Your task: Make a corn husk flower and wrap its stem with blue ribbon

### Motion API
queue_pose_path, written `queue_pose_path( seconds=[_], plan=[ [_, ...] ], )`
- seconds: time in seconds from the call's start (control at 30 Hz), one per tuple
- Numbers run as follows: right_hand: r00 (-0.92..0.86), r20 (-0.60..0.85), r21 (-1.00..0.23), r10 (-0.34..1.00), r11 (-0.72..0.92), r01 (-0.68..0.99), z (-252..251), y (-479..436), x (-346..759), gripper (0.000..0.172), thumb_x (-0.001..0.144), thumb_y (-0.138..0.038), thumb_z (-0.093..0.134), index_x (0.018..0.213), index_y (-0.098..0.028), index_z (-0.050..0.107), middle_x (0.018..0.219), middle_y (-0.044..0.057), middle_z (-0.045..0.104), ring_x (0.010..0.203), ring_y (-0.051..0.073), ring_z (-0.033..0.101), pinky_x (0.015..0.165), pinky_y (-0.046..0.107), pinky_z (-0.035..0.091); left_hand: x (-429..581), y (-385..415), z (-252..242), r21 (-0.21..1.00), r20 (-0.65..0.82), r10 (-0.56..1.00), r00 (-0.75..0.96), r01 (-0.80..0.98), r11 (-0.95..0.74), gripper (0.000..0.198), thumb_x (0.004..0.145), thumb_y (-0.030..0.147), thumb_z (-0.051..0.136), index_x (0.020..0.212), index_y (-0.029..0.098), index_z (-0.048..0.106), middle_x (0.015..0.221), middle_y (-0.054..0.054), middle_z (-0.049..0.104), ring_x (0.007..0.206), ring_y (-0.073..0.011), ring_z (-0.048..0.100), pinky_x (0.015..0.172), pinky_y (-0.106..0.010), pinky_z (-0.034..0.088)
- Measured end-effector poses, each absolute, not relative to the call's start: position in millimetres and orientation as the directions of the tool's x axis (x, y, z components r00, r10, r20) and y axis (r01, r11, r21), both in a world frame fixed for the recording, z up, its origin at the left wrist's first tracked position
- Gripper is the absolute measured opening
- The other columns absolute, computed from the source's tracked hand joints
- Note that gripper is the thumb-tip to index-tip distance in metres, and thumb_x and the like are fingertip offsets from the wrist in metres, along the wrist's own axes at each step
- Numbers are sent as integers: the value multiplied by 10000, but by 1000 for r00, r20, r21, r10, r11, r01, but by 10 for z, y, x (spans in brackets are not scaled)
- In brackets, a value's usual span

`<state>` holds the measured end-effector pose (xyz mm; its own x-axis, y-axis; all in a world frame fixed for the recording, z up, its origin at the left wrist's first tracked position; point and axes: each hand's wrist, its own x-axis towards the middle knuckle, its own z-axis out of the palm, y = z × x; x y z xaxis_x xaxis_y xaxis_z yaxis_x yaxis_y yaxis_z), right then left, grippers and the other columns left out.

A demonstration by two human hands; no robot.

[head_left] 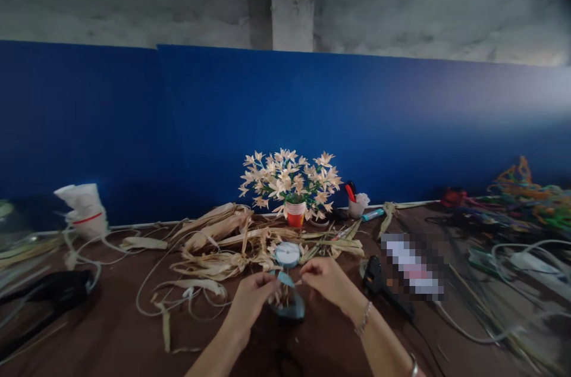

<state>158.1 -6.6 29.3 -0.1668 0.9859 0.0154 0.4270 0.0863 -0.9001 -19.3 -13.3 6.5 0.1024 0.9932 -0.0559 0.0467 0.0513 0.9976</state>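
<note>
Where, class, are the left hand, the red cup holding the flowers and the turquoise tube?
Left hand (252,299), head view: middle of the hand.
Red cup (295,219), head view: red lower front.
Turquoise tube (373,214), head view: middle of its side.

"Where's everything sitting?"
"Corn husks (214,240) heaped mid-bench (134,341), flowerpot (294,217) at their back edge, flowers (283,181) in it, partition (214,127) behind!"
"Front and centre?"
"Craft piece (292,310), between left hand (254,299) and right hand (328,282)!"
"Out right?"
"Glue gun (379,279) just beyond the right hand, marker (372,214) behind it!"
</note>
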Motion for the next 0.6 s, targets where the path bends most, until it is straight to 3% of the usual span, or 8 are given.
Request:
queue_pose_path(
  seconds=[0.07,0.13,0.23,0.3,0.37,0.47,0.53,0.6],
  plan=[
    [-30,188,-760,982,164,629,449,-131,1864,175,681,-199,458,786,-166,595,688,24,610,574,128,572,523,208,404,-209,-138,78,997,-68,990,126,47,63,218,596,339,597,570,123,588,470,24,532,471,-97,445,498,-210,310],
    [84,287,-505,954,76,860,548,-238,2139,224,665,-167,462,856,-164,578,847,73,604,812,179,570,721,267,397,-211,-147,91,996,-76,990,122,49,70,226,607,353,587,578,129,594,465,29,525,469,-98,444,499,-211,310],
    [303,133,-122,944,-288,950,481,-410,2405,321,598,-130,524,919,-117,533,931,153,552,922,296,524,726,387,385,-190,-162,102,991,-133,982,136,41,128,230,588,362,599,594,132,605,484,20,545,478,-106,454,502,-215,316],
    [371,71,-13,926,-371,928,319,-483,2484,322,619,-63,482,938,-99,509,933,170,538,898,301,541,696,411,391,-175,-165,98,989,-148,980,130,31,145,219,569,346,614,593,129,608,485,19,546,475,-103,447,495,-215,307],
    [356,92,0,930,-358,934,159,-505,2540,284,659,-38,431,930,-90,500,912,164,539,854,285,564,666,390,400,-168,-160,84,990,-139,982,130,9,139,205,560,326,622,577,122,607,458,26,523,461,-94,425,486,-214,290],
    [317,165,-85,934,-307,948,91,-445,2649,208,690,-91,432,883,-97,510,845,152,560,816,286,571,625,357,404,-166,-151,57,987,-143,977,156,-52,152,195,559,311,621,562,118,600,435,34,498,444,-82,400,482,-213,278],
    [318,282,-271,905,-242,931,171,-367,2696,206,680,-141,468,878,-118,517,833,139,575,797,270,570,636,341,403,-162,-152,44,984,-140,976,167,-82,155,183,569,300,614,569,118,601,451,29,512,450,-83,407,489,-214,283],
    [334,362,-591,870,-63,804,276,-286,2651,210,670,-217,508,867,-147,527,792,100,593,743,237,572,642,322,409,-155,-160,39,981,-137,974,179,-108,158,174,580,289,604,577,116,603,478,15,539,465,-88,425,500,-217,291]
  ],
)
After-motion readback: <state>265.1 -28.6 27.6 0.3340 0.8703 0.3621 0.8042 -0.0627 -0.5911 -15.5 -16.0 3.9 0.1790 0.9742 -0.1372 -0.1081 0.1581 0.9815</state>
